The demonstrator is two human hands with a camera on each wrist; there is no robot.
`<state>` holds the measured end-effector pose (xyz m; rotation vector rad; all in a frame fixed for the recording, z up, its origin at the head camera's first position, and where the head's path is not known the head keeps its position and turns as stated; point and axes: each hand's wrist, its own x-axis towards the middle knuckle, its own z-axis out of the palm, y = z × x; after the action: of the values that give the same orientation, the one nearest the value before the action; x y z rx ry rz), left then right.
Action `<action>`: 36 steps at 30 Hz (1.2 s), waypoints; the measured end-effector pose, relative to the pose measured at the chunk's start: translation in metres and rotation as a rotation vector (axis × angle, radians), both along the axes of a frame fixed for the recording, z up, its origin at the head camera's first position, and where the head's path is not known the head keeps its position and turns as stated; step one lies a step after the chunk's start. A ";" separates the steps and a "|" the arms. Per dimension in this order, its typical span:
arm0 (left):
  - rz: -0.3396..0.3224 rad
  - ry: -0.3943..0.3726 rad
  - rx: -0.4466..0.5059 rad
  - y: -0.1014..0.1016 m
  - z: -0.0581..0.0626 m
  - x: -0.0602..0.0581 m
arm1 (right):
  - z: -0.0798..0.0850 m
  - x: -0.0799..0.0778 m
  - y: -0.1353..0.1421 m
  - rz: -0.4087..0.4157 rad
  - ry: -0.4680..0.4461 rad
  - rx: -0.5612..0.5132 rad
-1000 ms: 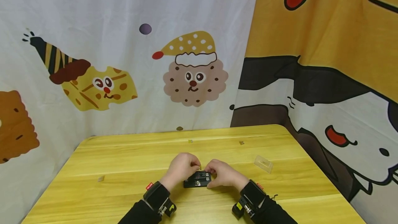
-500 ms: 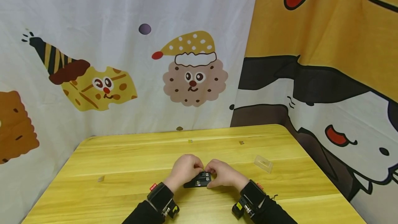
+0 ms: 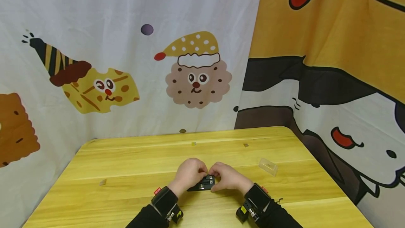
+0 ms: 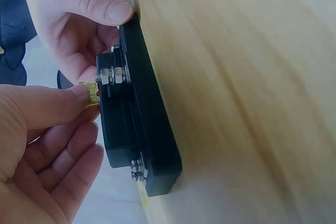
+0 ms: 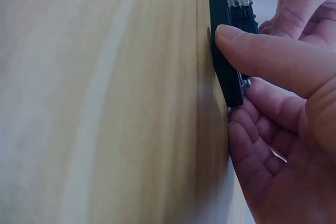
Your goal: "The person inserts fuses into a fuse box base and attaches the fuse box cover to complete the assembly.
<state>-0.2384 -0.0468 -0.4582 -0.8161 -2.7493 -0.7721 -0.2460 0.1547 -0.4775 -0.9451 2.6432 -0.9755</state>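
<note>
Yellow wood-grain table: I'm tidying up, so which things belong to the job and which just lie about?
In the job:
black rectangular block with silver bolts, held by the right hand
small translucent yellow piece, pinched by the left hand

Lying about, apparently:
clear rectangular plastic cover (possibly the block's)
small tan piece, left
small yellowish piece, far middle
small brownish-grey piece, far right

Cartoon-printed curtain behind a yellow wood-grain table

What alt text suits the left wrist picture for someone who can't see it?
A person's left hand pinches a small yellow piece at the raised part of a black block with metal nuts. The right hand grips the block near the picture's top, and a wooden table fills the right side.
</note>
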 end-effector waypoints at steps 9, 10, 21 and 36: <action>-0.002 0.037 -0.040 0.000 0.000 0.001 | -0.001 0.000 0.000 0.007 0.008 -0.010; -0.005 0.042 -0.041 0.000 0.000 0.001 | -0.001 0.000 0.001 0.009 0.009 -0.011; -0.015 0.070 -0.056 0.001 0.000 0.001 | 0.001 0.001 0.000 0.005 0.008 -0.014; -0.012 0.101 -0.105 0.003 0.000 0.002 | 0.002 0.002 -0.002 -0.004 -0.008 -0.006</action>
<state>-0.2368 -0.0436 -0.4581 -0.8673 -2.7159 -0.5753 -0.2440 0.1530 -0.4751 -0.9359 2.6384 -0.9871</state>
